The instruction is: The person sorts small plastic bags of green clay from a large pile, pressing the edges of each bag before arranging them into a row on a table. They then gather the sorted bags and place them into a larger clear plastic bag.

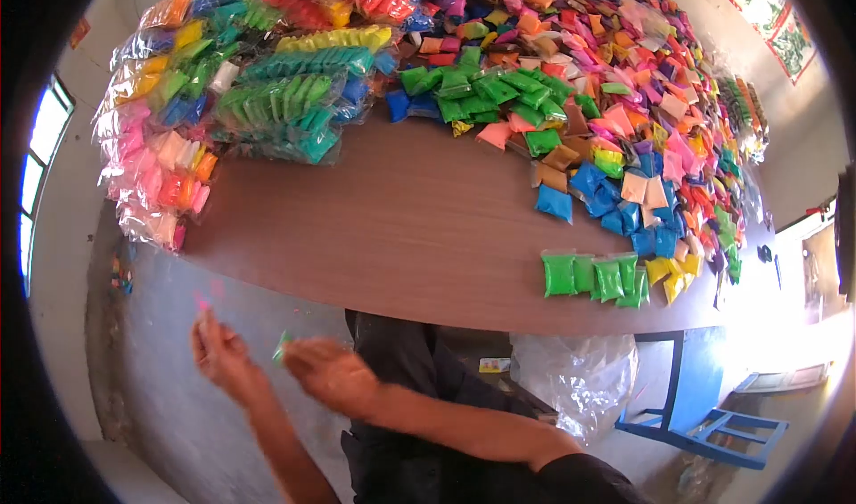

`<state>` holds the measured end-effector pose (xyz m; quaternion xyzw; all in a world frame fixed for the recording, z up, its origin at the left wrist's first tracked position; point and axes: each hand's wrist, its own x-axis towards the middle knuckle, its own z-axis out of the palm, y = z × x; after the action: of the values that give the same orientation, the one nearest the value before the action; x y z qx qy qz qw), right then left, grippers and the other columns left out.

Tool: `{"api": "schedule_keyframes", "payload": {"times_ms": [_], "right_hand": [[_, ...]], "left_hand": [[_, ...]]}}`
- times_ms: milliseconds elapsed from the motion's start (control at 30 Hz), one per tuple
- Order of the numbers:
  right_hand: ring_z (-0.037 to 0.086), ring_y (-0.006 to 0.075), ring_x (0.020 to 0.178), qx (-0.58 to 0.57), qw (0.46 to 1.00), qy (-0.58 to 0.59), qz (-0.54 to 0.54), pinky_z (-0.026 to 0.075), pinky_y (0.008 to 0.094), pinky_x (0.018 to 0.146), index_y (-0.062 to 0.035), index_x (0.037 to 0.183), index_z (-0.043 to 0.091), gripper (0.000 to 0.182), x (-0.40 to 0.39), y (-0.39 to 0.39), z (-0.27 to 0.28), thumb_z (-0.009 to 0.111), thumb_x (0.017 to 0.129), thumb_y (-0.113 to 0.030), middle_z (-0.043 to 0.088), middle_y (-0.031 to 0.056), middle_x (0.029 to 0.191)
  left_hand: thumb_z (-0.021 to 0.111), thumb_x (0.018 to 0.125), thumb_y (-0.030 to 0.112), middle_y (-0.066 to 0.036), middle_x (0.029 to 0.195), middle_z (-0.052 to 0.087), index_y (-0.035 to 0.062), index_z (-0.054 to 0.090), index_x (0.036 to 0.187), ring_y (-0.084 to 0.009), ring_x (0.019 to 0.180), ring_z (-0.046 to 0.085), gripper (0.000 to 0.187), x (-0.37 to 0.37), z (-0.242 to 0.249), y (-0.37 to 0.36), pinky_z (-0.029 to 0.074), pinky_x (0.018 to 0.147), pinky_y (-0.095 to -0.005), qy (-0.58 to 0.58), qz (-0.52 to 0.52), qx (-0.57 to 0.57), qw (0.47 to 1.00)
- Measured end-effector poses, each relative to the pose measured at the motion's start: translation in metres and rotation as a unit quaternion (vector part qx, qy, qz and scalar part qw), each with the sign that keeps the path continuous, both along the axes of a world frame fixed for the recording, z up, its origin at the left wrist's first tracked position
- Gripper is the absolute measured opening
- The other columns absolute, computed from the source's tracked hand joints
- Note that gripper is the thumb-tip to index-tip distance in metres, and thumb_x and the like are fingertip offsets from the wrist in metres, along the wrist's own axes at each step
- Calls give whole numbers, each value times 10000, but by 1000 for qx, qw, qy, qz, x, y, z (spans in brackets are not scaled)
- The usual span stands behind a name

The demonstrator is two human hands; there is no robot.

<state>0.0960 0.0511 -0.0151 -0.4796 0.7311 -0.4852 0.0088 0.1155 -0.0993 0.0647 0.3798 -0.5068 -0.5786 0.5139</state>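
Observation:
Both my hands are in front of my lap, below the table's front edge at the lower left. My left hand [218,352] is raised with its fingers pressed together at a small pink, see-through thing [203,303], blurred by motion. To its right, my right hand [330,372] has its fingers closed round a small green packet [282,345], mostly hidden by the fingers. On the brown table [374,210], a short row of green packets [560,275] lies near the front right edge, and a pile of green packets [481,92] lies farther back.
Clear bags of coloured packets [285,98] are stacked at the table's back left. A large heap of mixed loose packets [624,85] covers the back and right. Below the table are a clear plastic bag [580,379] and a blue chair [695,379].

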Motion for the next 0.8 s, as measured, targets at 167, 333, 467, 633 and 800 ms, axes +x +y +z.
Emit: {"api": "schedule_keyframes", "payload": {"times_ms": [167,333,467,633,800], "right_hand": [[713,355,1215,-101,988,-105,42,576,431,1077,-5,1427,678,401,5,15,30,683,1048,-134,731,208,1326],[750,385,1134,42,949,-81,-302,618,487,928,-32,1333,741,359,-120,130,56,714,981,-93,760,204,1302],[738,393,1128,48,911,140,-385,593,480,952,-6,1257,745,320,-166,165,23,696,942,-35,758,209,1257],[684,350,1115,119,952,185,-214,584,503,960,-87,1310,688,388,-89,60,21,675,923,-76,710,132,1213],[702,392,1196,33,976,-69,204,581,487,1032,-84,1417,701,392,24,-48,-21,664,1029,-127,708,191,1378]], "left_hand": [[723,1102,253,92,713,484,144,695,1008,3,571,367,146,85,23,-40,283,502,-200,-31,92,-14,995],[735,1097,259,89,716,503,160,685,994,5,568,393,151,127,-34,-45,294,501,-195,-50,69,56,995],[736,1098,258,81,706,514,140,698,1009,7,545,393,153,116,-43,-27,273,474,-203,-51,37,67,996],[727,1105,263,79,692,502,124,704,1026,6,526,372,161,102,-13,-22,241,452,-207,-39,34,25,998],[717,1109,243,78,681,488,116,708,1027,7,526,340,151,117,27,-24,219,451,-208,-45,84,-31,995]]}}
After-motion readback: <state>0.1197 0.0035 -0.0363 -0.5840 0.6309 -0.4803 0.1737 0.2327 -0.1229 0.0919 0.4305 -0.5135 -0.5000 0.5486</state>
